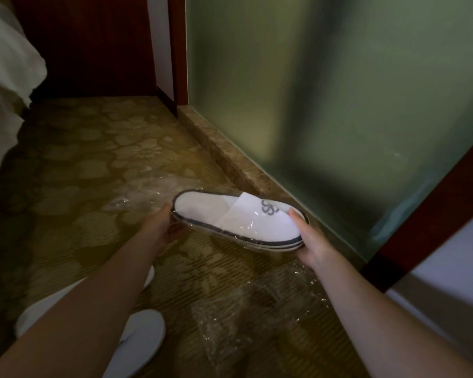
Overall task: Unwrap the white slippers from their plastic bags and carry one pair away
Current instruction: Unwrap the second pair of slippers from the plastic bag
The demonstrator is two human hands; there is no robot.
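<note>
Dim, yellowish light on my feed; the frosted glass panel [325, 91] glows soft green, brightest source I can see. Glare flickers off the plastic bag [246, 317] on the carpet [93, 165]. Corners fall dark, straight edges bow, everything slightly soft.

Slippers [238, 218]: white matt terry-like cloth, dark trim, under glossy clear plastic film. Below slippers, crinkled shiny plastic bag [257, 309] on matt patterned carpet [93, 159]. Right of slippers: frosted glass panel [325, 91], polished stone sill [219, 148], glossy reddish wood frame [178, 50].
</note>
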